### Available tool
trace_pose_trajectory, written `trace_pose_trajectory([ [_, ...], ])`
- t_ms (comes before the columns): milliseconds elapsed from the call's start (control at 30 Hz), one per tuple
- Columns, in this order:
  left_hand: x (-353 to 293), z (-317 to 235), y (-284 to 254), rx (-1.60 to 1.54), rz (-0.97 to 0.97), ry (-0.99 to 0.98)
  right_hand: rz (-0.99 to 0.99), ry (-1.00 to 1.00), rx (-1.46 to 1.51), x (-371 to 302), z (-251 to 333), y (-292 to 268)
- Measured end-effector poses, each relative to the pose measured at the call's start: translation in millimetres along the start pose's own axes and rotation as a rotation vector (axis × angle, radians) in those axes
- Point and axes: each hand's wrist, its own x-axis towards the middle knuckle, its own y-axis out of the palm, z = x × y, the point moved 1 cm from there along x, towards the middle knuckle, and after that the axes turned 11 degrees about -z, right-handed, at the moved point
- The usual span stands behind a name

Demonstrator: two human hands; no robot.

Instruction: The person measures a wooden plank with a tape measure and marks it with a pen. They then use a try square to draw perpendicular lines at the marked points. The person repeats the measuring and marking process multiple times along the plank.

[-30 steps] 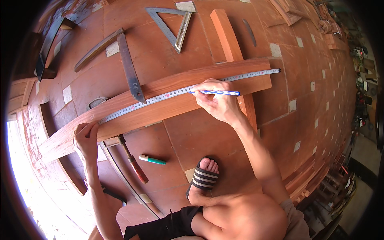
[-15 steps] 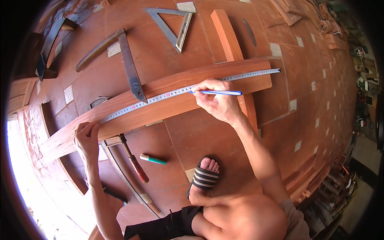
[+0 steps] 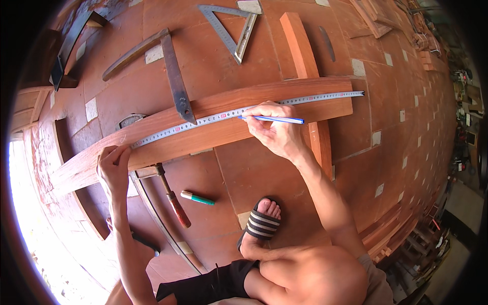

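A long reddish wooden beam [image 3: 223,135] lies crosswise before me, with a white tape measure [image 3: 203,121] stretched along its top. At the beam's left part, my left hand [image 3: 113,165] pinches the near end of the tape; its fingertips press on the wood. My right hand [image 3: 278,129] is closed around a blue-and-white pen [image 3: 279,120] and rests over the middle of the tape, hiding a short stretch of it. The pen's tip points left at the tape's lower edge. A dark-bladed square [image 3: 177,84] reaches over the beam, its end touching the tape.
Beneath the beam's right part runs a wooden crosspiece [image 3: 300,48]. A metal triangle square [image 3: 246,38] lies on the tiled floor beyond. A bar clamp with a red handle [image 3: 178,209] and a green-and-white marker [image 3: 197,197] are nearer me, by my sandalled foot [image 3: 263,223].
My right hand and the pen tip have slid a little left along the tape. My left hand keeps its pinch. The whole view has shifted slightly.
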Motion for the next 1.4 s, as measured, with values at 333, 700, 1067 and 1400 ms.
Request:
trace_pose_trajectory([
  [333, 1, -4, 0, 0.001, -0.007, -0.011, -0.001, -0.016, -0.029, 0, -1, 1],
  [700, 0, -4, -1, -0.001, -0.001, -0.021, 0.006, -0.061, -0.015, 1, 2, -2],
  [1067, 0, -2, 1, 0.010, -0.027, -0.008, -0.015, -0.105, -0.008, -1, -4, -1],
  [1400, 0, 10, -34, -0.224, 0.247, -0.077, 0.026, 0.006, 0.337, 49, 45, -39],
])
